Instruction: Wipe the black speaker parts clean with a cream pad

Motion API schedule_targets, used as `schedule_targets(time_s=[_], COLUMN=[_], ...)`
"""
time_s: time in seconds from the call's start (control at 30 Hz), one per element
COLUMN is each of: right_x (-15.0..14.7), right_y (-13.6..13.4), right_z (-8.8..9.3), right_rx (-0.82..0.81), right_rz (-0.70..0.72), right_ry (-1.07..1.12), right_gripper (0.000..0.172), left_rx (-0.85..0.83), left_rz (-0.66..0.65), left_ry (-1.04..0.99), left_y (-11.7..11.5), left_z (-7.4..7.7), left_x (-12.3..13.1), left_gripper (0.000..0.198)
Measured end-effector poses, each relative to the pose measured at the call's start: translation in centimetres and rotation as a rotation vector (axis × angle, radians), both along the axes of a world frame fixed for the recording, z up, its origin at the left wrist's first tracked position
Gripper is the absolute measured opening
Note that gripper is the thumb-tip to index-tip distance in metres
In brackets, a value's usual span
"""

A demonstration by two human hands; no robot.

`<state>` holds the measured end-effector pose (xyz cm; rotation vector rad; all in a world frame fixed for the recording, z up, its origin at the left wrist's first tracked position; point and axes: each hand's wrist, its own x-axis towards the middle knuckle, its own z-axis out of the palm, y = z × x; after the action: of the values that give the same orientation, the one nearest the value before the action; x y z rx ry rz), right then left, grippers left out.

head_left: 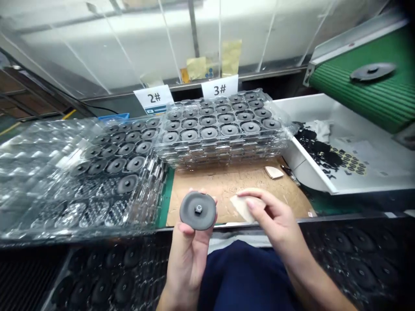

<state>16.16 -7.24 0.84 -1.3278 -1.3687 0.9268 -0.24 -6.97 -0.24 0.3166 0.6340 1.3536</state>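
A dark grey round disc (pixel 188 214) with a small raised hub at its centre is gripped at the rim by my left hand (pixel 194 255), its hub side facing me. To the right of it, my right hand (pixel 275 216) pinches a cream-coloured wedge-shaped pad (pixel 241 208) between thumb and fingers. Pad and disc are apart. Both hands are over the front edge of a brown cardboard sheet (pixel 207 185). A second cream wedge pad (pixel 274 172) lies at the sheet's back right.
Stacked clear trays (pixel 223 149) of similar discs stand at the back, more trays (pixel 142 207) at the left. Signs "2#" (pixel 154 98) and "3#" (pixel 219 88) stand behind. At right, a white bin (pixel 313 170) holds black scraps below a green conveyor (pixel 353 99) carrying one disc (pixel 385 69).
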Motion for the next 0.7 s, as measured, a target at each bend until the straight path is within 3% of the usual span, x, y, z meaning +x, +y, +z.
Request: schedule_targets(time_s=[0.13, 0.4, 0.53, 0.7], right_x=[0.1, -2.0, -2.0, -1.2], right_y=[-2.7, -6.4, -5.9, -3.2], right_z=[0.6, 2.3, 2.2, 1.6], right_rx=[0.041, 0.026, 0.0, -0.056], right_rz=[-0.006, 0.2, 0.177, 0.11], right_ry=[-0.015, -0.013, 0.009, 0.005], right_gripper=[0.022, 0.027, 0.029, 0.031], left_rx=[0.038, 0.191, 0.238, 0.266], left_rz=[-0.038, 0.022, 0.034, -0.007], left_ry=[-0.076, -0.077, -0.083, -0.108], left_y=[-2.9, -8.1, -7.9, -5.1], left_z=[0.1, 0.9, 0.8, 0.5], left_x=[-0.7, -1.1, -1.1, -0.7], left_gripper=[0.046, 0.046, 0.052, 0.052])
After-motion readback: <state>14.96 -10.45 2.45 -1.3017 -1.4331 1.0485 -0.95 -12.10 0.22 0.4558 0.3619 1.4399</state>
